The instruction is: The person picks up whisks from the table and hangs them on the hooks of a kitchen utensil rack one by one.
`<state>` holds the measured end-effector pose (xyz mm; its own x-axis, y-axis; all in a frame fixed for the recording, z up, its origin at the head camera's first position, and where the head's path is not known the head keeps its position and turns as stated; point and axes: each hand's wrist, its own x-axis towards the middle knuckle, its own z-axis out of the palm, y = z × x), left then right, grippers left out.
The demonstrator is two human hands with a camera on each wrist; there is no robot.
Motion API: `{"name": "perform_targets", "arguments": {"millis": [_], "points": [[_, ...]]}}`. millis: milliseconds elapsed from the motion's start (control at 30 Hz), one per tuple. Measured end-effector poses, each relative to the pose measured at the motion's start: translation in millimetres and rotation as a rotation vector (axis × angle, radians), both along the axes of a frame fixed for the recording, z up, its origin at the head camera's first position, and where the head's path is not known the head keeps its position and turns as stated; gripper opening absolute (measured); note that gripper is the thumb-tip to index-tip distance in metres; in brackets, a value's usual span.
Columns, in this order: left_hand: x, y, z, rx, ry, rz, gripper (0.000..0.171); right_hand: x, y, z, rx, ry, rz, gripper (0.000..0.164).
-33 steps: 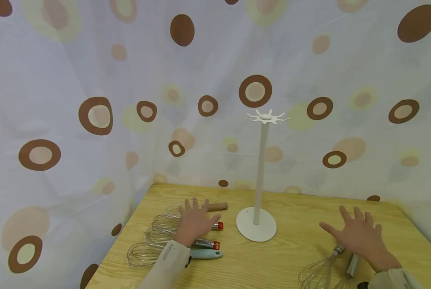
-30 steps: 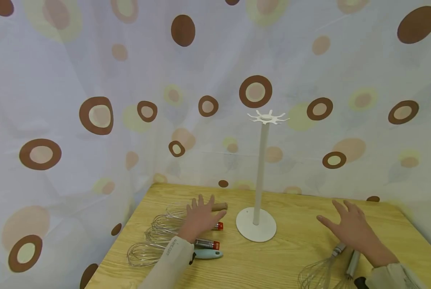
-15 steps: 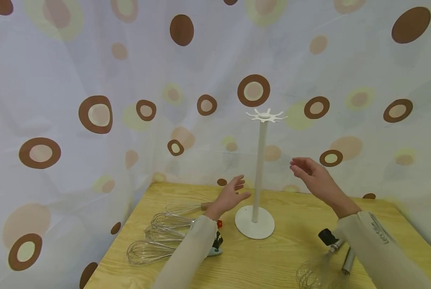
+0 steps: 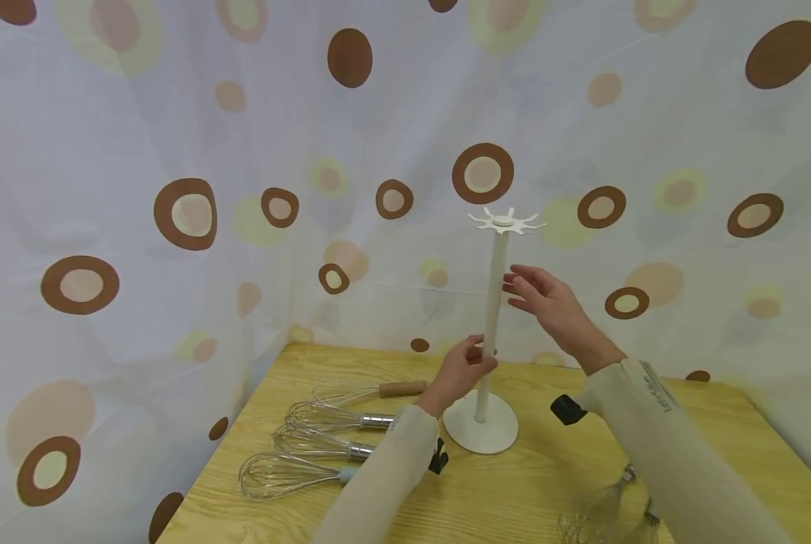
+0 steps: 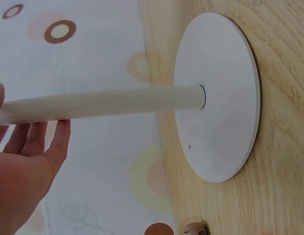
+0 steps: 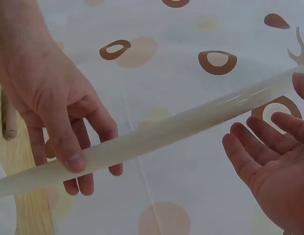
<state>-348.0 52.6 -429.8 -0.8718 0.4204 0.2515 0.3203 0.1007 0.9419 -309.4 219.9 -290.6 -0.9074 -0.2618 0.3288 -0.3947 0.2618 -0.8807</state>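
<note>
A white stand with a round base, an upright pole and a ring of hooks on top rises from the table. My left hand grips the lower pole, its thumb on the near side and fingers behind, as the right wrist view shows. Higher up, my right hand is beside the pole with relaxed, slightly bent fingers; a gap shows between its fingers and the pole in the right wrist view. No hook carries anything.
Several whisks lie left of the stand, among them one with a wooden handle and one with a light blue handle. Other whisks lie at front right, partly behind my right sleeve. A patterned curtain hangs behind the wooden table.
Both hands have moved inward to the stand, the left from above the left whisks, the right up from above the right whisks. My left hand has taken hold of the pole.
</note>
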Motion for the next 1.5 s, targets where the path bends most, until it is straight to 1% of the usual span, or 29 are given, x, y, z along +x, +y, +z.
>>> {"name": "perform_targets", "arguments": {"millis": [100, 200, 267, 367, 467, 633, 733, 867, 967, 1200, 1367, 1500], "points": [[0.2, 5, -4.0, -0.016, 0.030, 0.024, 0.031, -3.6, -6, 2.5, -0.035, 0.004, 0.022, 0.054], [0.7, 9, -5.9, -0.047, 0.065, 0.031, 0.025, -7.0, -9, 4.9, -0.062, -0.003, 0.016, 0.053], [0.6, 11, -6.5, -0.073, 0.080, 0.037, 0.024, -10.4, -11, 5.5, -0.071, -0.007, -0.002, 0.052], [1.0, 11, -7.4, -0.109, 0.080, 0.043, 0.022, -15.7, -12, 3.1, -0.067, -0.008, -0.028, 0.050], [0.9, 12, -9.2, -0.128, 0.076, 0.034, 0.019, -19.3, -11, -1.7, -0.043, 0.013, -0.060, 0.049], [1.9, 13, -10.0, -0.147, 0.091, 0.027, 0.017, -19.7, -10, -5.6, -0.007, 0.049, -0.081, 0.047], [4.8, 13, -7.6, -0.150, 0.093, 0.027, 0.016, -17.3, -11, -4.6, 0.013, 0.056, -0.083, 0.046], [11.6, 12, -5.5, -0.151, 0.056, 0.016, 0.016, -10.8, -13, -3.6, 0.022, 0.053, -0.076, 0.044], [17.1, 9, -5.6, -0.165, 0.045, 0.012, 0.015, -4.7, -14, -4.0, 0.030, 0.049, -0.075, 0.043], [30.1, 3, -6.8, -0.204, 0.073, -0.007, 0.018, 7.5, -14, -6.2, 0.046, 0.061, -0.068, 0.044], [40.7, 0, -5.9, -0.207, 0.061, -0.018, 0.019, 15.3, -14, -8.3, 0.057, 0.069, -0.061, 0.042], [46.2, -1, -4.7, -0.215, 0.056, -0.021, 0.017, 20.3, -14, -6.8, 0.064, 0.092, -0.050, 0.041]]}}
